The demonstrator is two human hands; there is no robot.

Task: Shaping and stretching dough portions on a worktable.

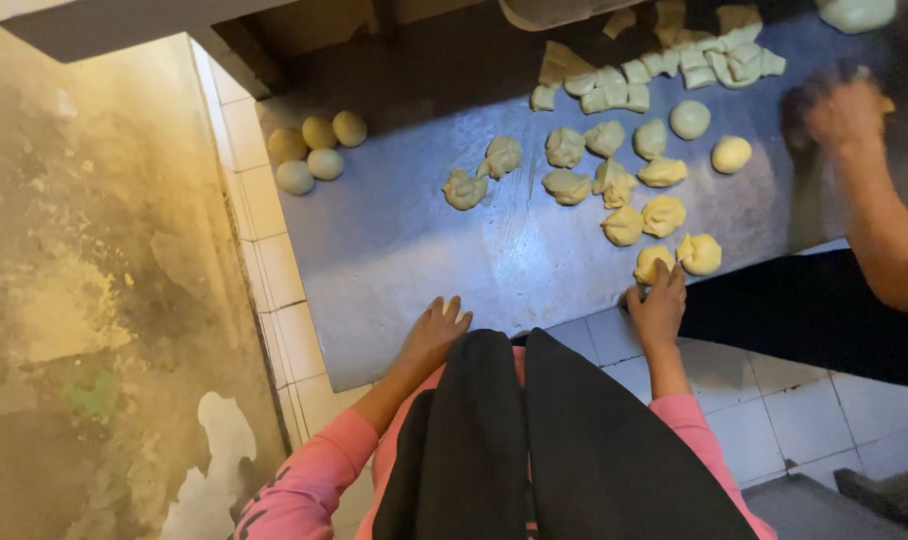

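On the steel table [394, 250], four rolled balls [314, 150] wait; many rough lumps [614, 180] remain. My right hand [659, 305] pinches a dough piece [652, 264], my left hand [434, 330] rests flat, fingers apart.

The person wears a pink long-sleeved top [319, 470] with dark marks low on the left sleeve — over it a black apron [534, 450] splits into two broad panels — both hands bare.

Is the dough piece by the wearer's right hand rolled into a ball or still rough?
Still rough: the dough piece under the right hand looks lumpy and creased, unlike the smooth round balls at the far left.
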